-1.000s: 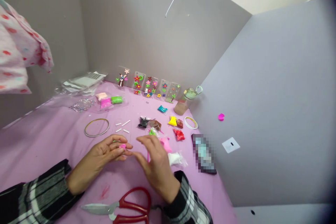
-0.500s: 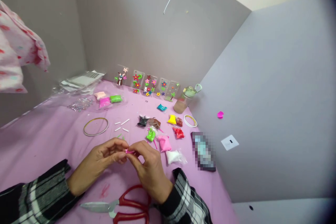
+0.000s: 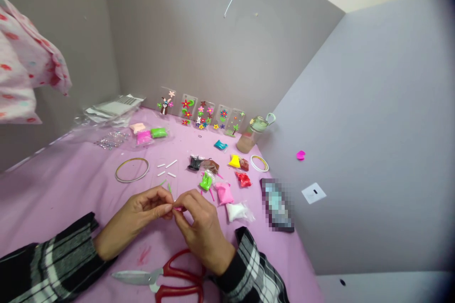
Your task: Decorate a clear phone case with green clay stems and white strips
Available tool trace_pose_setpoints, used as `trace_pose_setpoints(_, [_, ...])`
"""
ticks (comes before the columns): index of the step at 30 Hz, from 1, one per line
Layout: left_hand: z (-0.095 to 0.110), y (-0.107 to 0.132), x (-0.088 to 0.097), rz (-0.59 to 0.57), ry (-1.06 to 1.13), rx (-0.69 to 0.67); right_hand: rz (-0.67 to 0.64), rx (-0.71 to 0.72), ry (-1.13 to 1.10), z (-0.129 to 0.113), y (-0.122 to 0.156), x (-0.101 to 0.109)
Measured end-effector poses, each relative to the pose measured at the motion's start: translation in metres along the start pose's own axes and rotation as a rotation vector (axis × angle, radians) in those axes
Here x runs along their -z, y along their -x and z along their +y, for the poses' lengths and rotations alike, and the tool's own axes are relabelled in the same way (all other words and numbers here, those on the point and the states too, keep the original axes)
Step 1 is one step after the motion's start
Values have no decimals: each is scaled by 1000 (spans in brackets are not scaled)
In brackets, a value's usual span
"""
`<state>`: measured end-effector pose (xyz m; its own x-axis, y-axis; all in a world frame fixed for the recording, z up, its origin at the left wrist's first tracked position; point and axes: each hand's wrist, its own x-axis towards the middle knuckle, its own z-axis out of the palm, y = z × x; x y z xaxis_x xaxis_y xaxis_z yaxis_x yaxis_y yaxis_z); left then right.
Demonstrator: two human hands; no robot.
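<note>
My left hand and my right hand meet fingertip to fingertip above the table. A small piece of pink clay is pinched between them, mostly hidden by the fingers. Just beyond lies a clear sheet or case bearing short white clay strips and thin green strips. To the right of my fingers are soft packets of green clay, pink clay and white clay. Red-handled scissors lie spread below my wrists.
Decorated clear phone cases lean on the back wall beside a lidded jar. Two tape rings, one at left and one at right, lie on the pink cloth. A phone rests at the right edge; plastic bags are back left.
My fingertips have closed further over the pink clay, so less of it shows. The whole view has shifted slightly; the things on the table stay where they were.
</note>
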<state>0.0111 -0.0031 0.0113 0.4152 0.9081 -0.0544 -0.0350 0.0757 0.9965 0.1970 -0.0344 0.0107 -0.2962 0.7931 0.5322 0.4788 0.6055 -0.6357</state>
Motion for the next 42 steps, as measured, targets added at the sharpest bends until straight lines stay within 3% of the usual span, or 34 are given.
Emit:
trace_pose_setpoints(6, [-6, 1, 1, 15, -10, -35, -18, -67, -109, -3, -2, 5])
trace_pose_setpoints(9, [-11, 4, 0, 25, -31, -70, 20, -184, -206, -4, -4, 6])
trace_pose_setpoints(11, [-14, 6, -1, 31, -94, -163, 32, -312, -318, -4, -6, 5])
trace_pose_setpoints(15, [-18, 8, 1, 70, -312, -476, 16, -506, -540, 0, -7, -1])
trace_pose_setpoints(18, [-18, 8, 4, 85, -365, -565, -1, -585, -706, 2, -9, -3])
trace_pose_setpoints(24, [-14, 9, 5, 123, -366, -483, -19, -698, -898, 2, -14, -2])
trace_pose_setpoints(33, [-9, 7, 2, 54, -313, -349, -22, -737, -919, 9, -9, -9])
trace_pose_setpoints(36, [-6, 6, 5, 146, -325, -321, -101, -719, -875, 8, -7, -9])
trace_pose_setpoints(39, [-3, 3, 11, 294, -249, -201, -175, -713, -902, 5, -7, -8])
trace_pose_setpoints(42, [-1, 0, 14, 272, -153, -108, -171, -737, -981, 5, -8, -6])
